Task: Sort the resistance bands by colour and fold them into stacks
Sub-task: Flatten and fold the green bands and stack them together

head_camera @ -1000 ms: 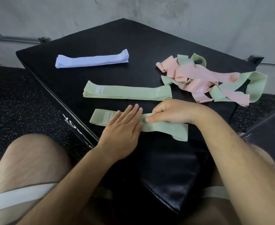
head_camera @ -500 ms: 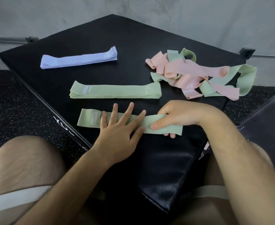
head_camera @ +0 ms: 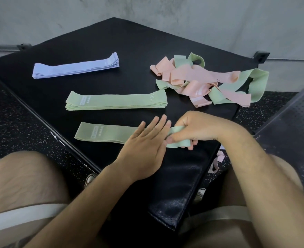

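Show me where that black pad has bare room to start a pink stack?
Bare strips: between the lilac stack and the green stack, and the black pad beyond both. Crowded: the right side under the pink-and-green tangle, and the near edge, where the left hand and right hand handle the loose green band.

Lighting: even, diffuse, moderate in level; source out of view. Shadows soft and faint, no hard edges. Black tabletop point(head_camera: 129, 51) shows a dull sheen on its textured near corner, no glare. Focus soft throughout; left hand point(head_camera: 145, 145) slightly smeared. Wide-angle bowing marked towards the frame edges
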